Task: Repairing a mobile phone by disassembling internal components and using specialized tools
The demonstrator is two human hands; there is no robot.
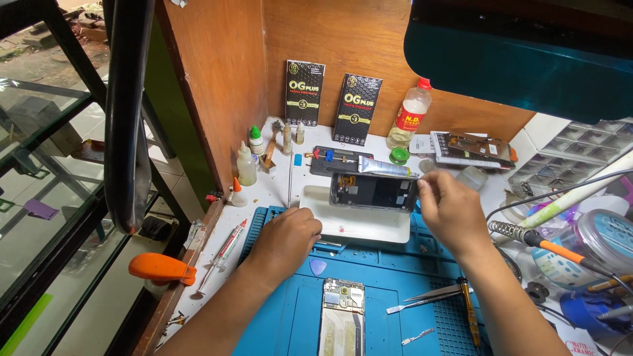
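A white block [359, 224] sits on the blue work mat [389, 290], and an opened phone body [373, 192] lies on top of it. My right hand [452, 209] holds a silver glue tube [386, 169] with its tip over the phone's upper edge. My left hand [289, 236] rests as a loose fist on the mat, beside the block's left end, holding nothing that I can see. A second opened phone [342, 316] lies on the mat below my hands.
Tweezers [435, 293], a screwdriver [469, 310] and a blue pick [318, 266] lie on the mat. A soldering iron [547, 245] and jars stand at right. Small bottles [246, 165], two black packets [304, 92] and a clear bottle [409, 115] line the wooden back wall.
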